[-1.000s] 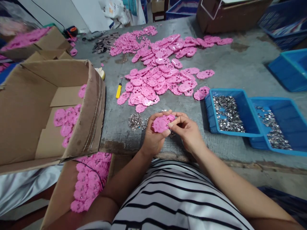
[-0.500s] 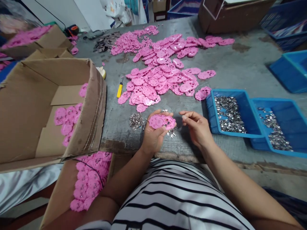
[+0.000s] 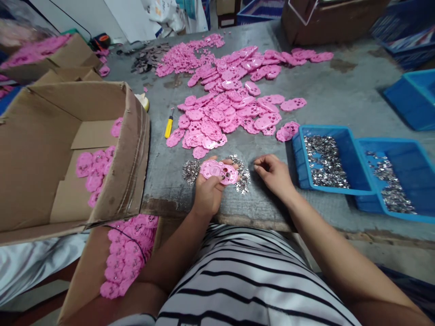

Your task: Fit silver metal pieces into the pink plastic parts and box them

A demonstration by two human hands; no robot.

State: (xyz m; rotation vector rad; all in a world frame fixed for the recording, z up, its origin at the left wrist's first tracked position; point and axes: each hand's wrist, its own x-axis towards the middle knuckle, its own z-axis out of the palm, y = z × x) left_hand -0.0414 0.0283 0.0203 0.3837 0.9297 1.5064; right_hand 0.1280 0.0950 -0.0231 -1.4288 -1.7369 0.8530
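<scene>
- Head view: the fingers of the left hand (image 3: 208, 195) grasp a pink plate (image 3: 219, 169) over the surface (image 3: 340, 102), near loose metal pieces (image 3: 242, 180).
- Right hand (image 3: 277, 175): fingers curled; cannot tell whether anything is pinched.
- Tilting the plate could spill any unfastened part.

We're pretty sure this is a workshop or small factory: we've got a worn grey workbench (image 3: 340, 104) loaded with heaps of pink plastic parts (image 3: 234, 109), blue plastic bins (image 3: 356, 170) with loads of shiny metal pieces (image 3: 328, 167) in them, a yellow-handled screwdriver (image 3: 168, 128) lying out, and to our left an open cardboard box (image 3: 136, 149) with more pink plastic parts inside
</scene>
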